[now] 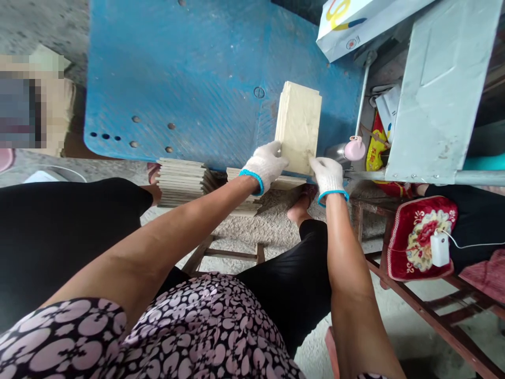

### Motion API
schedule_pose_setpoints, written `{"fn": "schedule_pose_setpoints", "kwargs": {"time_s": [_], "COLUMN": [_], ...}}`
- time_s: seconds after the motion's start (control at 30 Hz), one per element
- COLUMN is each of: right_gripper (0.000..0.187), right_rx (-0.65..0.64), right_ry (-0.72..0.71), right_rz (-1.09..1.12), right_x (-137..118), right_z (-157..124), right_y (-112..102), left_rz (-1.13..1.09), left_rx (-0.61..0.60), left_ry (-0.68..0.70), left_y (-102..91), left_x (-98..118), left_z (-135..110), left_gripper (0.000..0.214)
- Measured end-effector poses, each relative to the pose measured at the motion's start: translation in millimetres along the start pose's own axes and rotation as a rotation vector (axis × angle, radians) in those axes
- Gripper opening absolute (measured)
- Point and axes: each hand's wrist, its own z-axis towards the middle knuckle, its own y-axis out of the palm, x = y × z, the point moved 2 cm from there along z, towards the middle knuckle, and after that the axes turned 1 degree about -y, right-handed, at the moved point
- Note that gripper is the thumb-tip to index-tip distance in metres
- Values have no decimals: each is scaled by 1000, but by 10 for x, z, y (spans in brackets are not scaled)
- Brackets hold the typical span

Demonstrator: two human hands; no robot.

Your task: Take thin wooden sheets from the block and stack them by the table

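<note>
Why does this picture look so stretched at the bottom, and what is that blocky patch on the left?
Head view: a wide lens bends the edges, so the forearms and patterned dress loom large while the gloved left hand and right hand on the stack of pale boards look small. Daylight is soft and even on the blue table, with no harsh glare. The pixelated patch is deliberate masking.

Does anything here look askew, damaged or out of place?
Nothing is clearly damaged or spilled. The stack of pale boards on the blue table is slightly fanned at its far edge, gripped by the left hand and right hand.
</note>
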Motion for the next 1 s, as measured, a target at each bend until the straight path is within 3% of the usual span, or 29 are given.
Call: {"fn": "schedule_pose_setpoints", "kwargs": {"time_s": [0.1,0.27,0.37,0.5,0.63,0.8,1.0], "right_gripper": [38,45,49,55,52,48,40], "right_rx": [-12,-161,-225,-181,-153,-129,-278], "right_ry": [90,163,179,155,184,248,151], "right_rz": [106,360,352,422,640,758,704], "right_x": [70,229,275,255,142,65,174], "right_z": [-132,-318,-292,-147,-107,-196,-298], "right_y": [-59,-52,-18,34,47,-33,-162], "left_rz": [-90,-442,-569,-692,-671,-681,-471], "left_rx": [-10,-266,-304,-328,-388,-565,-632], "left_ry": [-82,-225,-226,-241,-275,-268,-180], "left_y": [19,256,344,331,275,243,205], "left_x": [-78,-311,-409,-479,-588,-743,-970], "left_z": [-89,-115,-109,-249,-613,-1068,-1238], "left_gripper": [30,48,50,52,56,53,39]}}
